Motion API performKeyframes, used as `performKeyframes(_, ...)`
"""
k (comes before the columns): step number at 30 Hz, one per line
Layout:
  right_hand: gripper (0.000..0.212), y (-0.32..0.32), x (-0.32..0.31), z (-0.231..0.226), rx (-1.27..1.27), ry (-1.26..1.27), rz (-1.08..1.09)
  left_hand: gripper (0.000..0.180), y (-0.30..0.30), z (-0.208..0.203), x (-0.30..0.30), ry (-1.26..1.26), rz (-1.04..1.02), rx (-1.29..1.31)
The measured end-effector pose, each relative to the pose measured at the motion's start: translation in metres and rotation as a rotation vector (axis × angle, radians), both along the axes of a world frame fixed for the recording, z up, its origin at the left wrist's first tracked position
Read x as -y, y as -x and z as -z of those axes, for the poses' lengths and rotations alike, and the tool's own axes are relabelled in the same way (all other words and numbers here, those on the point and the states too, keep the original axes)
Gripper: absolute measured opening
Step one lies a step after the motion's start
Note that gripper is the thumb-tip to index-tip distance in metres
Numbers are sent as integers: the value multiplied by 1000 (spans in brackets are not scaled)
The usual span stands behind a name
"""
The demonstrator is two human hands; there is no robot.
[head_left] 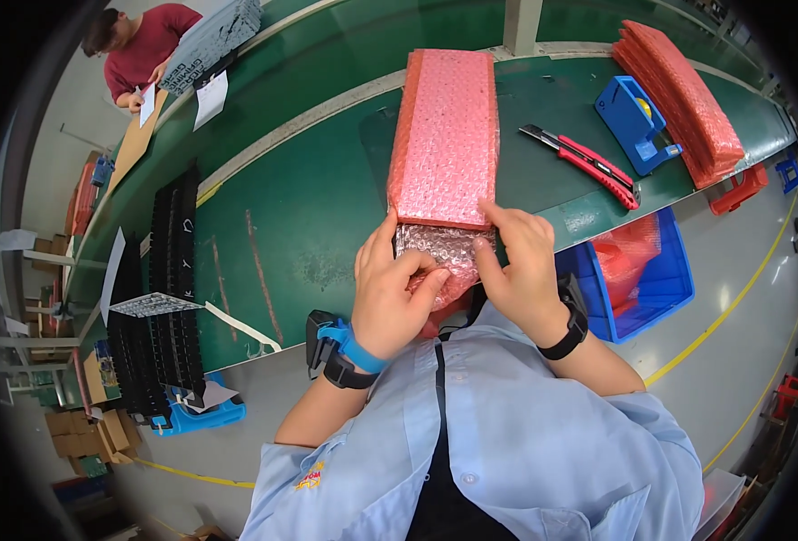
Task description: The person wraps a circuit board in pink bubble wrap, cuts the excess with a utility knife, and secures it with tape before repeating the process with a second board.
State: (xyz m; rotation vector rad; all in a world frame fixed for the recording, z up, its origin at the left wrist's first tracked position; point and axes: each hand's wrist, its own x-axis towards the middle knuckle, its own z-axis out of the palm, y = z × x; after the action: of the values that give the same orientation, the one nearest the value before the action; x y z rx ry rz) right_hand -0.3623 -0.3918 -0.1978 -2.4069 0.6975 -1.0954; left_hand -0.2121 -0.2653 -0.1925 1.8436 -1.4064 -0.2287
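Observation:
A stack of pink bubble-wrap bags [444, 135] lies lengthwise on the green table in front of me. At its near end, a bubble-wrap bag [435, 245] with a shiny, clearer look hangs over the table edge toward my body. My left hand [385, 298] is closed on the left side of this bag, thumb and fingers bent against it. On the other side my right hand [518, 266] grips the bag's edge, its index fingertip at the stack's near right corner and its thumb lower on the bag. Whatever may be inside the bag cannot be made out.
To the right lie a red utility knife [588, 162], a blue tape dispenser [633, 126] and another pink bag stack [678, 99]. A blue bin [678, 279] with pink wrap stands below the edge. Black strip-like parts [174, 261] sit left. Another person [142, 45] works far left.

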Motion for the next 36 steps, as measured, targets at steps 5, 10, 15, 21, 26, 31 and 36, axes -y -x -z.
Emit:
performKeyframes(5,50,7,8,-5,-75,4,24,17,6,0,1,-76,-98,118)
performKeyframes(10,53,3,4,-2,-78,62,91,18,2,-2,1,-152,-75,109)
performKeyframes(15,54,3,2,-3,-33,-26,38,16,7,-1,4,-88,-92,147)
performKeyframes(21,42,12,12,-6,33,48,20,12,19,1,-4,-60,197,468)
performKeyframes(26,35,-2,25,-15,-8,106,-94,19,16,3,-3,-138,324,244)
performKeyframes(31,37,-10,29,-8,-131,-84,-169,31,9,-19,26,134,0,269)
performKeyframes(36,45,0,17,-2,-38,-52,67,51,-6,-21,56,-51,48,543)
